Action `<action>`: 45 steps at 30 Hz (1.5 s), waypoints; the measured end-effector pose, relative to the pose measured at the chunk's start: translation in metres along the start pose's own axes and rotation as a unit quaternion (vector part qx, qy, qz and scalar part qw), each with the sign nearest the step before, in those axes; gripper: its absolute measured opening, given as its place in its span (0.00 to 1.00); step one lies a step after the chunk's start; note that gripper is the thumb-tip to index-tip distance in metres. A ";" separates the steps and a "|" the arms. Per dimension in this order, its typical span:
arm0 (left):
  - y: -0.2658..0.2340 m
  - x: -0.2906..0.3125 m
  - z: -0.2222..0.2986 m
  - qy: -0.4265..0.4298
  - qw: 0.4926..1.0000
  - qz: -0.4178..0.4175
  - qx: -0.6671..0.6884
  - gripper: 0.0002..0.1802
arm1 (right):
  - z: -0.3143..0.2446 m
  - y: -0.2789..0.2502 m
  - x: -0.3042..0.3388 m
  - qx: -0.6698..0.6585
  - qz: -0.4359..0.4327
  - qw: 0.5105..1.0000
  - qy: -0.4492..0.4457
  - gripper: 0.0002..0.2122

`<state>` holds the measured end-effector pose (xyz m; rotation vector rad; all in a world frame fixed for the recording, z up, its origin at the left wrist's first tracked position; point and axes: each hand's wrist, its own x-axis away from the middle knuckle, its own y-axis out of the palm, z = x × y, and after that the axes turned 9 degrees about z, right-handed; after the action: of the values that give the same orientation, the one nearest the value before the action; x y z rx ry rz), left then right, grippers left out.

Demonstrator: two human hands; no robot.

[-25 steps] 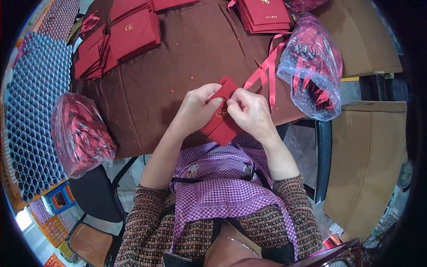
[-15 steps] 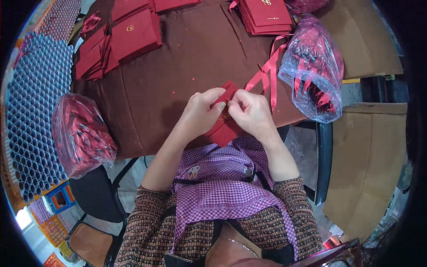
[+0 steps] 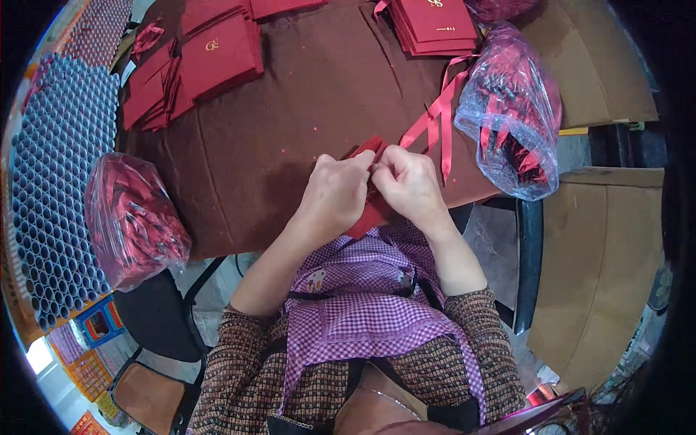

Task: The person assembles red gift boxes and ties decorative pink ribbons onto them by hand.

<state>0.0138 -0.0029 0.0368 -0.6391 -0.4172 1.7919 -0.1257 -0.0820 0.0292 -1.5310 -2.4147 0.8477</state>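
A small dark-red paper packet (image 3: 371,220) is between my two hands at the table's near edge, just above my lap. My left hand (image 3: 336,190) is closed across it, back of the hand up, and hides most of its face. Against its upper right part my right hand (image 3: 407,180) is pinched, fingers curled under and thumb tip near the left fingertips. What exactly the fingertips grip there is hidden. Loose pinkish-red ribbons (image 3: 437,116) lie just beyond my right hand.
Stacks of red packets with gold print (image 3: 221,58) lie far left, another stack (image 3: 435,29) far right. Clear plastic bags of red ribbon stand at left (image 3: 134,221) and right (image 3: 511,116). Brown cloth (image 3: 246,167) covers the table; grey tubes (image 3: 58,181) stand left, cardboard (image 3: 598,268) right.
My left hand has turned and slid over the packet, covering the gold print that showed before, its fingers now nearer the right hand's. My right hand has barely moved.
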 end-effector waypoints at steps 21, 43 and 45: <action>0.015 -0.003 -0.018 -0.038 0.992 -0.030 0.112 0.08 | 0.015 -0.040 -0.026 0.115 -0.142 0.957 -0.223 0.07; -0.002 0.031 -0.066 0.034 0.991 0.102 -0.085 0.14 | 0.060 -0.065 -0.031 0.196 0.026 0.980 0.026 0.12; 0.001 0.037 -0.066 0.015 0.992 0.069 -0.108 0.18 | 0.067 -0.055 -0.027 0.307 -0.016 0.950 0.051 0.16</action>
<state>0.0454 0.0291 -0.0243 -0.8622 -0.5635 1.8814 -0.1840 -0.1481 0.0079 -1.2424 -1.8354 1.3152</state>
